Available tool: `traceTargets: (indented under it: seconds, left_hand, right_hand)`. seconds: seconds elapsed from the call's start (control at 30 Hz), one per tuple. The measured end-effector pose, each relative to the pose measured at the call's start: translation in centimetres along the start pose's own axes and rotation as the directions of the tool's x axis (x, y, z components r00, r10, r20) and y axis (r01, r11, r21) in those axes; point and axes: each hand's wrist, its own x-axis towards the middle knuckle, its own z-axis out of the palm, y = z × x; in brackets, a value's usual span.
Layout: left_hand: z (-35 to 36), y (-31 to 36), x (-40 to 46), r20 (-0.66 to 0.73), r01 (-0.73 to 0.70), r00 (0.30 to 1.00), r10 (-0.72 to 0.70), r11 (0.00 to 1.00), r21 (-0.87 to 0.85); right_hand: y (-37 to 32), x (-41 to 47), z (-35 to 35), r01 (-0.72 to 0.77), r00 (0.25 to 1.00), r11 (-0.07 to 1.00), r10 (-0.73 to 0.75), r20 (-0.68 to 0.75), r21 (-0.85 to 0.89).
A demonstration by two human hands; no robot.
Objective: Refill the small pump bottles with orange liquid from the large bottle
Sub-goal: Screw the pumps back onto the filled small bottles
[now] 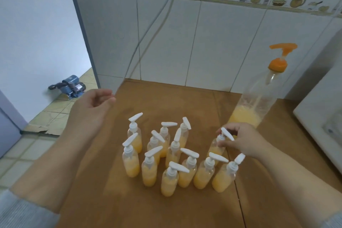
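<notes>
Several small clear pump bottles [148, 170] with white pump heads stand clustered on the brown table [129, 205], each holding orange liquid. My right hand [242, 140] pinches the white pump head of one small bottle [215, 149] at the right rear of the cluster. Just behind that hand stands the large clear bottle [257, 102] with an orange pump top; orange liquid fills only its bottom. My left hand [92, 105] hovers over the table's far left corner, fingers loosely curled, holding nothing.
A white tiled wall [185, 42] backs the table, with two thin cables hanging down it. A white appliance [318, 116] sits at the right edge. To the left the table drops to a tiled floor where a blue motor pump [71, 86] lies.
</notes>
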Motion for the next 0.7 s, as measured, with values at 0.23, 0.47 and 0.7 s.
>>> traceTargets:
  seconds: [0.23,0.47,0.7]
  left_hand:
    - [-0.2,-5.7,1.0,0.094,0.162,0.981,-0.170,0.983,0.089]
    - [-0.6,-9.2,2.1,0.425,0.228,0.845,-0.325,0.938,0.262]
    - [1.2,-9.0,2.7,0.649,0.133,0.685,-0.331,0.933,0.334]
  right_hand:
    - [0.1,1.4,-1.8,0.043,0.969,0.987,-0.004,0.245,-0.152]
    - [0.1,2.4,-6.2,0.041,0.893,0.954,0.098,0.439,-0.296]
    - [-6.0,7.6,-1.8,0.124,0.886,0.897,0.092,0.454,-0.423]
